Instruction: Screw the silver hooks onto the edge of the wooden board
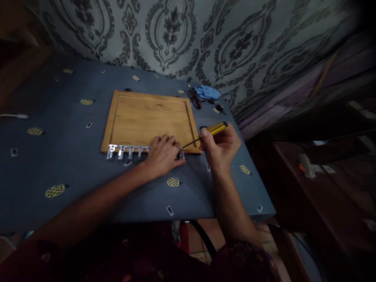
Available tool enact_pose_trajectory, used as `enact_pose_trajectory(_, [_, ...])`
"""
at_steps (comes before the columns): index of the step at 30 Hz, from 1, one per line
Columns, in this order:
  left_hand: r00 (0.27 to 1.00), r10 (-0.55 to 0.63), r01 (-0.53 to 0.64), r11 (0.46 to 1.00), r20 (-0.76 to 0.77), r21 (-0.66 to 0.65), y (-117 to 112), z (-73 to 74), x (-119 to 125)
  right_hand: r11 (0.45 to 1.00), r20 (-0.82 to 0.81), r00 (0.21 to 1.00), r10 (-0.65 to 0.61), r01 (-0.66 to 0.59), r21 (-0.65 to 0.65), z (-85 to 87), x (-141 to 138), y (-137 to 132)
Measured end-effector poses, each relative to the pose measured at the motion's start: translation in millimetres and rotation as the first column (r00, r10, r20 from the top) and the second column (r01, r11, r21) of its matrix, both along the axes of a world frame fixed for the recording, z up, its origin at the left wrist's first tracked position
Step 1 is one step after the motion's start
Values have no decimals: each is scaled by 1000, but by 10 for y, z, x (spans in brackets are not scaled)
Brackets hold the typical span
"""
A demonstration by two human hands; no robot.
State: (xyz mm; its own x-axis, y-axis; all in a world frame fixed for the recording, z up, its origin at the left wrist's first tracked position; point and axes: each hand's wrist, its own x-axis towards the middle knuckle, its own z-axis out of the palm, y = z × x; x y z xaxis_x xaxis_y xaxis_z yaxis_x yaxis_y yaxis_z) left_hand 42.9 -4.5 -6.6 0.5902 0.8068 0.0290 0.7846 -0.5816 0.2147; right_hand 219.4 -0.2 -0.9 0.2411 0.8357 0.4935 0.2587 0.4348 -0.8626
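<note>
A wooden board with a raised frame (143, 117) lies flat on the table. Along its near edge runs a silver metal hook rail (131, 150) with several hooks. My left hand (163, 156) grips the rail toward its right end, with fingers over the board's edge and thumb stretched out below; it hides part of the rail. My right hand (221, 149) is closed around the yellow and black handle of a screwdriver (216, 128). The screwdriver slants down to the left, its tip at the rail beside my left fingers. Whether a screw sits under the tip cannot be made out.
Behind the board's right corner lie sunglasses (194, 98), a blue cloth (207, 92) and keys (217, 105). A white cable (17, 116) reaches in from the left. The table (73, 164) has a blue pineapple-print cover; a patterned curtain (176, 35) hangs behind it. Dark furniture (317, 196) stands right.
</note>
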Motion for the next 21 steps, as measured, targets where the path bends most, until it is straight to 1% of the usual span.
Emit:
enact_pose_trajectory(5, [1000,-3,3,1000,-7,-7,-1,-1,-3,998,23,999,-31,30,48,26,31,6])
enact_pose_trajectory(14, [1000,-3,3,1000,-2,-11,-4,3,-2,1000,18,1000,-5,5,7,11,-26,14])
enact_pose_trajectory(21, [1000,-1,1,1000,14,28,1,-37,-2,999,41,999,26,-25,-27,8,-19,22])
